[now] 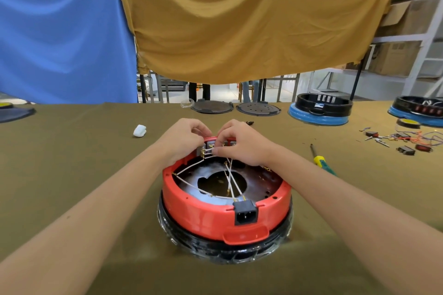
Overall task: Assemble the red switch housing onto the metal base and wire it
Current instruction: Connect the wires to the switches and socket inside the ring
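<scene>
Fingers of my left hand (184, 137) and right hand (239, 143) curl over the far rim, at twelve o'clock, of the red housing (203, 215), pinching white wires (230, 179) at the switch (terminals hidden beneath my knuckles). Inside lies the metal base (261, 184), wires crossing toward the black socket (245, 214) at six.

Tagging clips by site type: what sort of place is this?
Likely a small-appliance assembly workshop or factory floor: a cloth-covered workbench, several part-built bases lined up along it, loose switches and wires, and stacked cardboard boxes on shelving behind.
</scene>
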A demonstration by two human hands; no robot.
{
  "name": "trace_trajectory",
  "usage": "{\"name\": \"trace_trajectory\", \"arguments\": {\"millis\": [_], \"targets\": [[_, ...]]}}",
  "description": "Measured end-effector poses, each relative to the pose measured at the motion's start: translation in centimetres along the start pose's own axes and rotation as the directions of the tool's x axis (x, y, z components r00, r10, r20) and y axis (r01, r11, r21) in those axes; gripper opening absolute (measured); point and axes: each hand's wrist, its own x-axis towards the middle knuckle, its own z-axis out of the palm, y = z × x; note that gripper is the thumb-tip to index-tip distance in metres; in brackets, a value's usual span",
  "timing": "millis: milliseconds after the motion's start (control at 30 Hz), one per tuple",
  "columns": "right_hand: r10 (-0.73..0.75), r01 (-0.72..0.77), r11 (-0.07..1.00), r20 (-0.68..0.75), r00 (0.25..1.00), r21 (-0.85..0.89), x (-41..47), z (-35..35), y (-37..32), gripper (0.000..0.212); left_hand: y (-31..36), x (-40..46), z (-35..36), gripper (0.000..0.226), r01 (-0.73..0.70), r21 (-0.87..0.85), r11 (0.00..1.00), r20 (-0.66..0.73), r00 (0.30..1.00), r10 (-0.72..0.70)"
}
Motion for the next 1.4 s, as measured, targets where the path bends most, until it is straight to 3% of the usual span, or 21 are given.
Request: {"name": "trace_trajectory", "arguments": {"millis": [300,500,633,767,867,1067,1400], "targets": [[0.028,-0.028,1.0,-0.008,1.0,0.005,0.1,0.1,0.2,0.009,0.2,-0.2,0.1,0.01,-0.049,-0.063,0.997,-0.066,0.997,0.044],[0.02,-0.02,1.0,-0.025,0.999,0.001,0.0,0.0,0.2,0.021,1.0,-1.0,0.0,0.022,-0.11,0.056,0.992,0.077,0.991,0.106],[0.025,-0.024,1.0,-0.025,0.999,0.004,-0.1,0.0,0.0,0.013,1.1,-1.1,0.0,0.008,-0.145,0.136,0.98,0.06,0.989,0.138],[0.032,-0.032,0.999,-0.017,0.999,-0.009,-0.2,0.0,0.0,0.007,1.1,-1.0,-0.1,0.008,-0.119,0.163,0.979,0.045,0.993,0.113],[0.027,-0.027,1.0,-0.023,0.999,-0.008,-0.2,0.0,0.0,0.01,1.4,-1.2,-0.1,0.021,-0.086,0.187,0.979,0.061,0.995,0.075],[0.024,-0.024,1.0,-0.03,0.999,-0.001,-0.1,0.0,0.0,0.009,1.6,-1.2,-0.4,0.029,-0.046,0.167,0.985,0.068,0.997,0.035],[0.011,-0.009,0.999,-0.063,0.998,0.037,0.0,0.0,0.2,0.011,0.9,-1.2,-0.3,0.023,-0.113,0.002,0.994,0.059,0.992,0.113]]}}
